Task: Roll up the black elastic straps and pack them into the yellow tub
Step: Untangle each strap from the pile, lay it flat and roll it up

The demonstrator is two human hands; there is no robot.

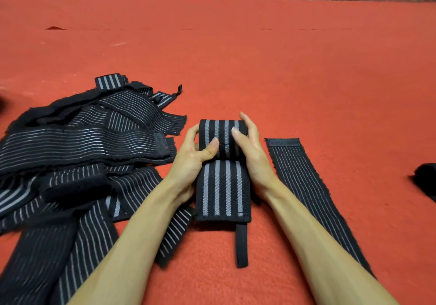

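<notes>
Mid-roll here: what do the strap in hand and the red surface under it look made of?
The strap looks like thick woven elastic fabric, matte black with grey stripes; a ribbed weave shows, and it curls into a roll without creasing. The red surface is probably felt or low-pile carpet: matte and fuzzy, with loose fibres and no sheen.

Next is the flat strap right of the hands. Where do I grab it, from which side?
Pinch the flat strap at its far end, on the velcro patch, from above with the right hand. That end lies flat and uncovered on the red felt; the near end is hidden behind the right forearm.
</notes>
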